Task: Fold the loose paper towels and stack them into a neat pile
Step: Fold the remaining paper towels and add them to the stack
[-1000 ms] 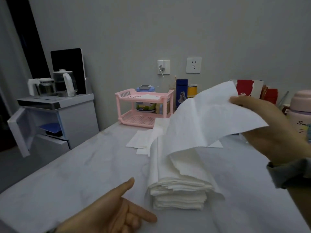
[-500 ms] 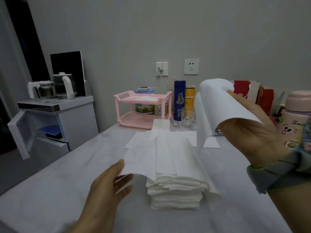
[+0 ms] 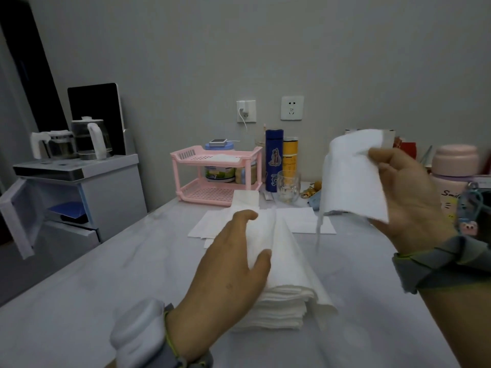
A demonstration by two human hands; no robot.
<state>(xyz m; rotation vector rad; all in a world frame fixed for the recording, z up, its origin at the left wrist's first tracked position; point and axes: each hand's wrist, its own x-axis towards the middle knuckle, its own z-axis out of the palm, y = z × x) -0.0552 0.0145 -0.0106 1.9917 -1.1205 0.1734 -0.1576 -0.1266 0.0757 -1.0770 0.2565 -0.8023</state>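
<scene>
Landmark: pink two-tier rack (image 3: 216, 176), at the far edge of the white table (image 3: 106, 274), by the wall. Jars (image 3: 220, 174) on its lower shelf, small device (image 3: 218, 141) behind its top tier. Just right of it: blue flask (image 3: 274, 155), yellow canister (image 3: 290, 158), glass mug (image 3: 288, 185) in front of both. Wall above-right of it: socket with charger plugged in (image 3: 246, 111), second socket (image 3: 292, 107) further right. Far right of it: pink-lidded bottle (image 3: 455, 166). Left of it, off the table: grey cabinet (image 3: 106, 181), door (image 3: 16, 216) open, two kettles (image 3: 91, 139) on top, dark panel (image 3: 95, 107) behind them.
</scene>
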